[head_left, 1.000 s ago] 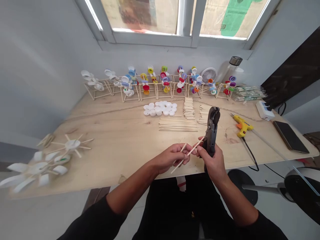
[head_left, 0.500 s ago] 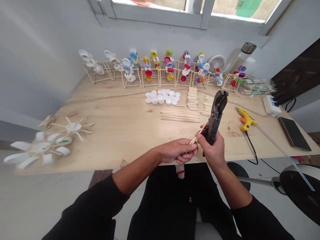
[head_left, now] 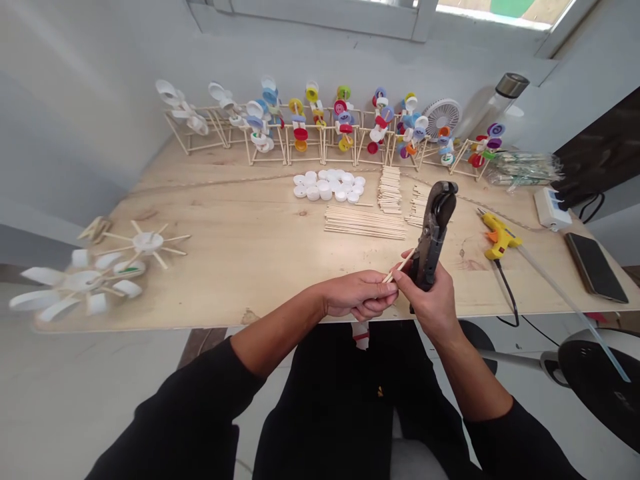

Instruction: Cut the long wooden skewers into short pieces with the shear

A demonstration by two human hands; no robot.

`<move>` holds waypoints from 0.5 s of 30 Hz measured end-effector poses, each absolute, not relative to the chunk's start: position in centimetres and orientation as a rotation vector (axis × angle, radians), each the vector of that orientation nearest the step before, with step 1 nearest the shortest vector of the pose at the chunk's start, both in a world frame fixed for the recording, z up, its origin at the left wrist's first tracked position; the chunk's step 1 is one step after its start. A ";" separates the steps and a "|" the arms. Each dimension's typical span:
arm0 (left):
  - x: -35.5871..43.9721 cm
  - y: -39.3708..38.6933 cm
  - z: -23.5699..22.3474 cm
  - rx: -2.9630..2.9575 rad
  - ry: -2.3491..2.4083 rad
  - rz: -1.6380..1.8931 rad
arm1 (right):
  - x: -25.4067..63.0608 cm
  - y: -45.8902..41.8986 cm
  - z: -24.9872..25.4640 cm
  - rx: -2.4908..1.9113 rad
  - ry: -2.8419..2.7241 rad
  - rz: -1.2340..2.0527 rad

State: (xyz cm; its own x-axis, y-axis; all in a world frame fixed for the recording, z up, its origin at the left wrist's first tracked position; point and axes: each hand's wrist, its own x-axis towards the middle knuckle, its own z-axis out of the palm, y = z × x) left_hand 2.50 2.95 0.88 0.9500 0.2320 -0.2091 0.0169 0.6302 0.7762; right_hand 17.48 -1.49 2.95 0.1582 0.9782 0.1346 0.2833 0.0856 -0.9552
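My left hand (head_left: pixel 363 293) is closed around a few thin wooden sticks (head_left: pixel 391 276) just above the table's front edge. Their ends slant up to the right, toward my other hand. My right hand (head_left: pixel 434 297) grips a black hand cutter (head_left: pixel 434 230), held upright with its rounded end at the top. The right thumb and fingertips also touch the sticks beside the cutter. Its lower part is hidden in my palm. Beyond my hands lie a bundle of long sticks (head_left: pixel 365 222), a stack of short sticks (head_left: pixel 389 189) and several white bottle caps (head_left: pixel 325 187).
Small wheels of coloured caps on stick frames (head_left: pixel 345 143) line the wall. At right are a yellow glue gun (head_left: pixel 500 237), a phone (head_left: pixel 596 267) and a power socket (head_left: pixel 550 208). Stick-and-cap wheels (head_left: pixel 147 243) lie at left. A small fan (head_left: pixel 443 119) stands at the back.
My view has tilted slightly downward, so the table items appear higher. Both hands keep their hold on the sticks and the cutter, with hardly any movement.
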 end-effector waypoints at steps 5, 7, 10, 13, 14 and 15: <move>3.1 2.9 1.0 0.940 0.330 0.168 | 17.6 -1.4 2.9 -1.403 -1.295 0.828; 3.2 2.9 1.3 1.015 0.351 0.235 | 17.8 -1.4 2.9 -1.398 -1.256 0.847; 3.0 3.0 1.7 1.222 0.435 0.354 | 18.1 -1.2 2.9 -1.407 -1.193 0.837; 2.6 3.3 1.8 1.477 0.554 0.426 | 18.3 -1.0 2.7 -1.429 -1.178 0.786; 2.4 3.5 1.8 1.545 0.587 0.429 | 18.3 -0.9 2.7 -1.432 -1.181 0.775; 2.3 3.7 1.8 1.598 0.614 0.418 | 18.3 -0.9 2.6 -1.431 -1.185 0.769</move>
